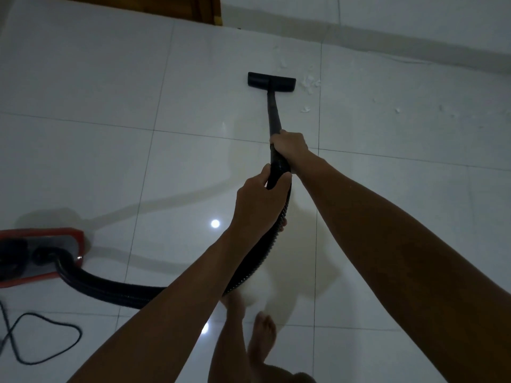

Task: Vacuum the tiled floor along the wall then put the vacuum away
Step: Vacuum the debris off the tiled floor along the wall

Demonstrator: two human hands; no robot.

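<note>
The fingers of the right hand (289,146) are curled around the black wand (273,117) of the vacuum, at the place where the stiff tube meets the ribbed hose (265,250). The grip is closed and firm; the knuckles face up. Just behind it, the left hand (260,201) holds the upper end of the hose, with the thumb on top and the other fingers wrapped under it, so both hands are close together on the same line.

From the right hand the wand goes forward and down to the flat black floor nozzle (271,82), which lies on the white tiled floor (110,92). The nozzle is near the wall (414,20) but not touching it. Small white scraps (311,84) lie on the tiles just to the right of the nozzle, and more of them are scattered further right along the wall.

From the left hand the hose bends down under the left forearm and runs to the left over the floor to the vacuum body (41,257), which is red with a grey top and stands at the left edge of the view, well apart from the nozzle. A black power cord (49,344) lies in a loose loop in front of it. The bare feet (261,338) of the person are visible at the bottom. A brown wooden door frame (213,9) is at the top.
</note>
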